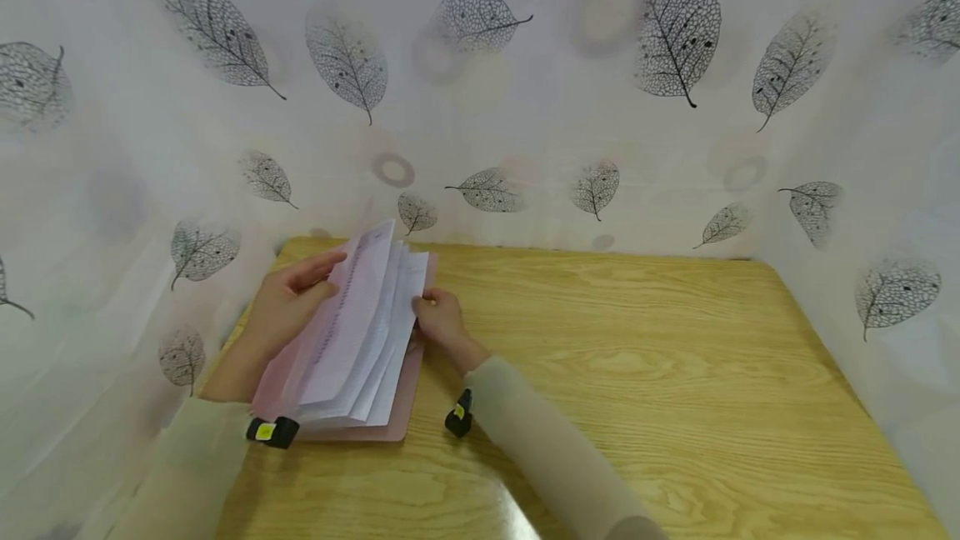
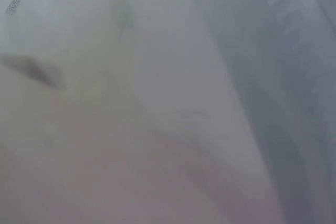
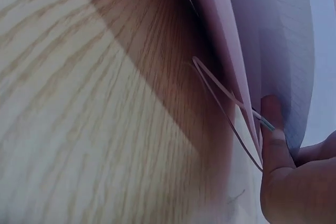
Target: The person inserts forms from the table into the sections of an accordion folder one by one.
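A pink ring-bound notebook [image 1: 414,382] lies at the left of the table, its front part lifted and its white pages [image 1: 367,315] fanned apart. My left hand [image 1: 285,307] holds the raised pink cover and leaves at the bound side, thumb on the near face. At the opposite edge, my right hand [image 1: 442,319] pinches the pages between thumb and fingers. The right wrist view has those fingers [image 3: 274,148] against the sheets, beside a thin pinkish elastic loop [image 3: 212,80] that hangs out from the cover. The left wrist view is mostly blur.
The wood-grain table [image 1: 637,373] extends far to the right of the notebook. White curtains [image 1: 525,107] with a dark leaf print enclose it at the back and on both sides. A small dark device with a yellow mark sits on each wrist.
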`<move>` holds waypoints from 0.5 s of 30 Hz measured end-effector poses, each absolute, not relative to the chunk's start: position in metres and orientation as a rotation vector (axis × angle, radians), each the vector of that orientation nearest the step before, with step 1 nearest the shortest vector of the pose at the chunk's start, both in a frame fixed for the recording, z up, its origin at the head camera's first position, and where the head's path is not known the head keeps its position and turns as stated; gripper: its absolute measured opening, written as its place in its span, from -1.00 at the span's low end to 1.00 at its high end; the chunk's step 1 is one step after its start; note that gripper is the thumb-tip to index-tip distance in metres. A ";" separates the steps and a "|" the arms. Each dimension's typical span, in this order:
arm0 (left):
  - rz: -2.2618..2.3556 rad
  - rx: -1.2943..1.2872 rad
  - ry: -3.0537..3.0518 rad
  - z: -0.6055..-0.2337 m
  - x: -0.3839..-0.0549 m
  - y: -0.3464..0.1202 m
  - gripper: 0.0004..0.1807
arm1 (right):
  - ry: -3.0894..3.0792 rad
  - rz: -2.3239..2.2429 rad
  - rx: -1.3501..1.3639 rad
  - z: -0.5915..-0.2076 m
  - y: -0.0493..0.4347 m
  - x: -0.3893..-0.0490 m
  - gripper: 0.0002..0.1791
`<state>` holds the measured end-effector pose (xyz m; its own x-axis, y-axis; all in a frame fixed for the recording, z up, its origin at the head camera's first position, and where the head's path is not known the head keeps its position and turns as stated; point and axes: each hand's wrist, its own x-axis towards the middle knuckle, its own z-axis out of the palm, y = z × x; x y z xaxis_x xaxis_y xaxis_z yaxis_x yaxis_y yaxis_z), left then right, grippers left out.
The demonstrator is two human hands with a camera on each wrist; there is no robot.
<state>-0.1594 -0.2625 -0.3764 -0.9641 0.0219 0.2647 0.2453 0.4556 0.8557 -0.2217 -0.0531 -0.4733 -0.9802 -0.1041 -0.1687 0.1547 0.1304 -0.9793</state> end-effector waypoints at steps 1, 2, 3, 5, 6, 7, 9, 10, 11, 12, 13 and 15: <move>-1.518 -0.229 -2.489 -0.376 -0.159 -0.263 -0.53 | 2.199 -1.953 0.051 -0.473 -0.053 -0.222 -0.70; -1.516 -0.226 -2.489 -0.376 -0.159 -0.263 -0.53 | 2.187 -1.953 0.052 -0.474 -0.053 -0.222 -0.71; -1.515 -0.223 -2.488 -0.376 -0.159 -0.263 -0.53 | 2.160 -1.955 0.059 -0.474 -0.053 -0.222 -0.71; -1.510 -0.216 -2.487 -0.376 -0.158 -0.263 -0.53 | 2.072 -1.969 0.085 -0.473 -0.051 -0.220 -0.72; -1.509 -0.215 -2.484 -0.376 -0.158 -0.263 -0.53 | 2.034 -1.973 0.092 -0.473 -0.049 -0.220 -0.72; -1.504 -0.214 -2.484 -0.376 -0.158 -0.264 -0.53 | 1.993 -1.977 0.099 -0.473 -0.048 -0.219 -0.73; -1.502 -0.217 -2.480 -0.376 -0.158 -0.264 -0.53 | 1.930 -1.971 0.098 -0.471 -0.043 -0.216 -0.73; -1.502 -0.221 -2.478 -0.376 -0.159 -0.265 -0.53 | 1.914 -1.966 0.089 -0.470 -0.041 -0.215 -0.73; -1.502 -0.225 -2.476 -0.376 -0.159 -0.265 -0.53 | 1.895 -1.966 0.078 -0.470 -0.038 -0.214 -0.73; -1.501 -0.228 -2.476 -0.376 -0.159 -0.265 -0.53 | 1.883 -1.961 0.066 -0.469 -0.035 -0.212 -0.73; -1.501 -0.230 -2.476 -0.376 -0.159 -0.265 -0.53 | 1.873 -1.954 0.051 -0.468 -0.032 -0.210 -0.72; -1.493 -0.231 -2.482 -0.375 -0.158 -0.266 -0.53 | 1.845 -1.941 0.029 -0.466 -0.027 -0.207 -0.70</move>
<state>-0.1584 -0.2658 -0.3749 -0.9599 0.0140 0.2799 0.2538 0.4667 0.8472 -0.2075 -0.0272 -0.4659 -0.8945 -0.3096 -0.3226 0.3379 0.0044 -0.9412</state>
